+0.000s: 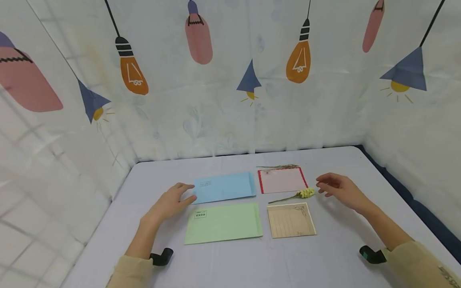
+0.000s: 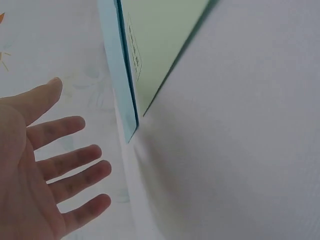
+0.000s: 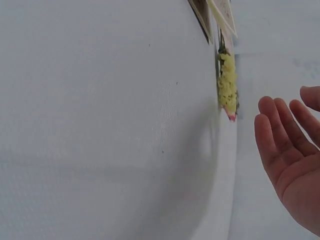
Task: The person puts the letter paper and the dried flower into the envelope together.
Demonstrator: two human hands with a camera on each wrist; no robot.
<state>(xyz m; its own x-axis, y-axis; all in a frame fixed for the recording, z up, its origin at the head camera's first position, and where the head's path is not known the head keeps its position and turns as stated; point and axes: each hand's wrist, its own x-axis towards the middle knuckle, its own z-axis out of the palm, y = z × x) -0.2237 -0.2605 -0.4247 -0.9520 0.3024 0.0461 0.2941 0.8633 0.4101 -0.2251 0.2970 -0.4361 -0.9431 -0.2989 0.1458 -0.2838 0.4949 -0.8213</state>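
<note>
My left hand (image 1: 173,202) hovers at the left end of a light blue envelope (image 1: 225,187), fingers spread and holding nothing. Nearer to me lies a pale green envelope (image 1: 224,224) with a small printed box at its upper left. My right hand (image 1: 341,191) is raised on the other side, empty, its fingers loosely bent, just right of a yellow flower sprig (image 1: 306,193). That sprig lies between a pink card with a red border (image 1: 282,181) and a tan lined card (image 1: 291,221). Along the pink card's far edge rests a thin dried sprig (image 1: 284,166).
A white cloth covers the table (image 1: 230,266). Behind and at both sides hangs a white curtain (image 1: 216,112) printed with lamps and bulbs. Dark fabric (image 1: 414,204) runs along the right table edge. Black wrist mounts (image 1: 162,257) stick out from both sleeves.
</note>
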